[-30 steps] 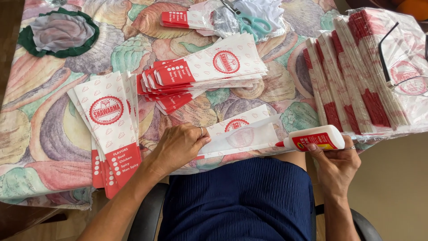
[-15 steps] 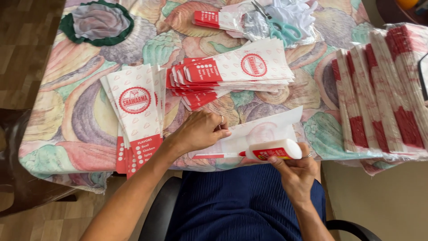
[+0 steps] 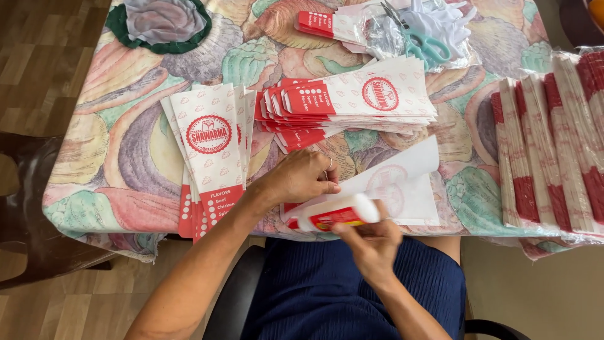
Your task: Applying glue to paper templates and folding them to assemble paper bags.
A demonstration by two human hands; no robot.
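Observation:
My left hand (image 3: 301, 179) presses down on a flat white paper sleeve (image 3: 402, 186) lying at the table's near edge, its blank side up. My right hand (image 3: 371, 242) grips a white glue stick with a red label (image 3: 336, 213), held sideways over the sleeve's near-left end, just under my left hand. A fanned stack of red and white printed paper sleeves (image 3: 355, 101) lies beyond my hands. Another stack of the same sleeves (image 3: 211, 148) lies to the left, pointing toward me.
The table wears a shell-patterned cloth (image 3: 119, 157). Bundles of red and white sleeves in clear wrap (image 3: 553, 157) fill the right side. Teal-handled scissors (image 3: 421, 41) rest on crumpled plastic at the back. A green-edged round mat (image 3: 160, 22) sits back left. A dark chair (image 3: 25, 220) stands left.
My right hand has carried the glue stick leftward along the sleeve's near edge, from its right end to under my left hand. The view has shifted slightly.

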